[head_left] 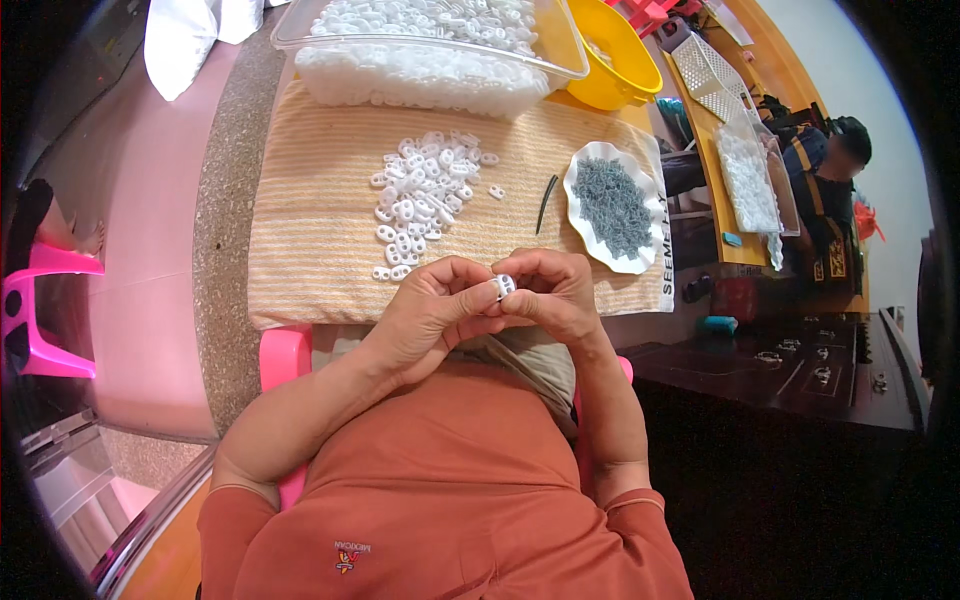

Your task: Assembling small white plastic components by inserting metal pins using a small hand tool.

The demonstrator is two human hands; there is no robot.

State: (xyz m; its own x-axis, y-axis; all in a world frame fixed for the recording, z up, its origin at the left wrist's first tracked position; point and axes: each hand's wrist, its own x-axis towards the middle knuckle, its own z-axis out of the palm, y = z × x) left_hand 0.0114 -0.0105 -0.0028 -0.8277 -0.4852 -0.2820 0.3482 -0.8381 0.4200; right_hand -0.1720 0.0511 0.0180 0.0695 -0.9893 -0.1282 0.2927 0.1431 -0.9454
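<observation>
Close in front of my body, both hands meet over one small white plastic piece with dark holes (506,287). My left hand (445,300) pinches it from the left between thumb and fingers. From the right, the thumb and fingers of my right hand (553,293) grip the same piece. Just beyond the hands lies a loose heap of similar white two-holed pieces (425,190). To the right, a white scalloped dish (648,258) holds many small grey-green parts (612,208). A thin dark green stick (546,204) rests on the towel between heap and dish.
A striped tan towel (310,220) covers the table. At its far side stand a clear plastic bin (430,50) full of white pieces and a yellow basin (635,75). Another person (825,190) sits at the right, by a second table with a white-filled container (748,180). A pink stool (50,310) stands left.
</observation>
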